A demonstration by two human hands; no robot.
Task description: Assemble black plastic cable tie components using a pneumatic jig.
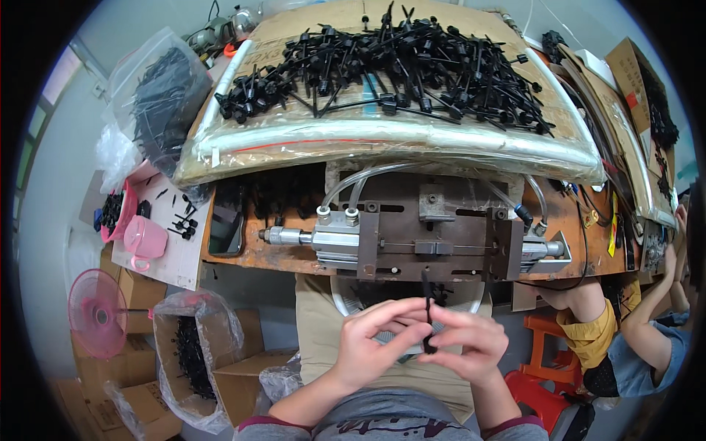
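Above my lap, both hands hold one slim black plastic part (427,312) upright, with a thin stem at the top and a thicker lower end. My left hand (371,342) pinches its middle from the left. The fingers of my right hand (474,344) close on it from the right, near the lower end. Beyond my hands, a dark metal fixture (404,266) sits at the table's front edge, with a small grey block (434,248) at its centre. An air cylinder (337,246) stands at its left, another cylinder (538,252) at its right. A white-rimmed basket (339,300) with black parts lies partly hidden beneath my hands.
A raised cardboard tray (309,151) bears a heap of black parts (390,70). At left are a plastic bag (165,95), a pink cup (145,239), a phone (226,220), a pink fan (98,312) and a lined carton (239,342). Another person (647,349) sits at right beside a red stool (540,397).
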